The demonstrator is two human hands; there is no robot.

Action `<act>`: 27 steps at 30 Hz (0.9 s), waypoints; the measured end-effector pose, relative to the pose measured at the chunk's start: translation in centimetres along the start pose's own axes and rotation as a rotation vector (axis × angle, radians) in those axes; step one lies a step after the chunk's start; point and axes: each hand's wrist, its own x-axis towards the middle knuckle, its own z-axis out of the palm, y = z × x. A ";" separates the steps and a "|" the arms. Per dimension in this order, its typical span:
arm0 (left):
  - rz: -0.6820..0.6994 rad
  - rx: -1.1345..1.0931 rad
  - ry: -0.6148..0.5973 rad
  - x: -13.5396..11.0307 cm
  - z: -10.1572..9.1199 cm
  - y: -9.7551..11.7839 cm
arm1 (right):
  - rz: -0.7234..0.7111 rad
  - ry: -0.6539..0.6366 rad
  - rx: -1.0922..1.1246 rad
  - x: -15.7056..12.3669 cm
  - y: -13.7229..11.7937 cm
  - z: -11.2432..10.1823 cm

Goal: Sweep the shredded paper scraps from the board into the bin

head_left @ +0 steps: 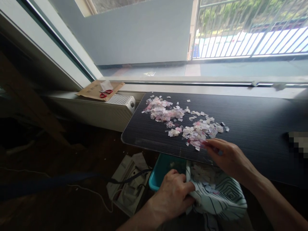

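Observation:
Many small white and pink pieces of paper [201, 130] lie in loose heaps on the dark tabletop [252, 122]. My right hand [225, 154] is at the near edge of the closest heap, its fingers closed on a few pinkish pieces. Below the table edge, my left hand [176, 189] grips the rim of a white cloth bag [223, 199] with dark line patterns. The bag's mouth is open, and more small pieces show inside. Next to it, partly behind my left hand, is a teal plastic basin [156, 176].
Red-handled scissors [106, 93] rest on a brown envelope [88, 89] atop the radiator [115, 110]. A box [130, 189] with cables stands on the floor left of the basin. A large window runs behind the table. A blurred-out object [299, 141] sits at far right.

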 end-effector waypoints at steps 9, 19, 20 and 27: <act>-0.019 -0.013 0.009 -0.1 0.0 0.2 | 0.097 0.005 -0.022 -1.1 1.6 -0.5; 0.009 0.014 0.034 0.0 0.0 0.4 | 0.088 0.099 -0.150 0.6 1.5 -0.4; 0.009 0.018 0.035 0.0 0.0 0.4 | 0.081 0.096 -0.150 0.5 1.4 -0.3; -0.003 0.038 0.030 -0.1 0.3 0.4 | 0.024 0.025 -0.068 0.7 -0.2 0.5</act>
